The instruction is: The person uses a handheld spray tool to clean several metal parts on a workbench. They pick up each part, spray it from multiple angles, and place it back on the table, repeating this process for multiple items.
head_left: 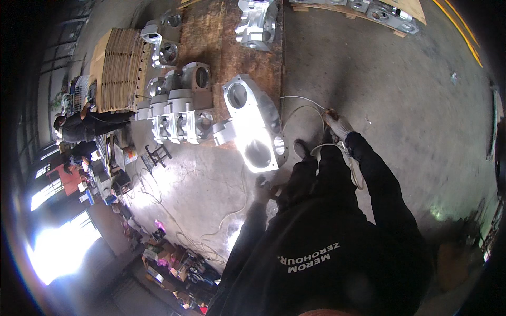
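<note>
Silver two-bore metal casting [247, 124], large, one; tilted lengthwise over the near edge of a brown, worn wooden counter [226, 47]; a wide round opening at each end; lower face lit to a white glare; set just beyond the left hand [262, 190] and left of the right hand [341, 126].

Left hand: directly below the casting's near end; whether it touches or grips the metal cannot be told.

Right hand: well apart from the casting, out over the concrete floor [400, 131]; fingers curled closed about a small hand tool [330, 112], its exact kind too small to make out; a thin pale hose [303, 98] runs between it and the casting's side.

Smaller silver castings [182, 126], grouped in rows, beyond and to the left of the left hand; further silver casting [258, 26], beyond both hands at the counter's far part; pallet with castings [348, 9], beyond the right hand; stacked flat cardboard [118, 63], far left of both hands; dark stool [156, 157], left of the left hand; co-worker in dark clothing [79, 127], farther left.
</note>
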Motion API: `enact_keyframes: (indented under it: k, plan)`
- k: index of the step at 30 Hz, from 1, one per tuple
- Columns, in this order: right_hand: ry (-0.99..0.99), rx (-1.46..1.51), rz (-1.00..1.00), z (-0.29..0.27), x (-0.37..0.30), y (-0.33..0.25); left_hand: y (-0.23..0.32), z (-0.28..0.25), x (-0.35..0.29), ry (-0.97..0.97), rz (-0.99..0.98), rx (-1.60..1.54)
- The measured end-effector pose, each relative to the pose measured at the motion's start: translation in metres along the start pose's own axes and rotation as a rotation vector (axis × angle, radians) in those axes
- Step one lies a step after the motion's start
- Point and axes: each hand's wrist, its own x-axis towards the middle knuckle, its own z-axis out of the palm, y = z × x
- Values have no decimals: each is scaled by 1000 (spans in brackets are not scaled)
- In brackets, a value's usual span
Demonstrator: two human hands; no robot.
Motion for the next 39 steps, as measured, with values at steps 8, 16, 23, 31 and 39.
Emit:
enact_keyframes:
  k: [8,16,23,31,39]
  plan:
    - [-4,17,-73,45,100,64,15,2,-16,13,-68,-61]
    - [-193,144,-95,54,148,63,3,1,-25,94,-76,61]
    - [-84,-82,-164,25,78,3,61,19,-45,84,-128,-142]
    - [-35,-135,-282,32,81,3,24,14,-21,58,-112,80]
    - [-99,112,-259,19,103,23,84,34,-33,40,-190,13]
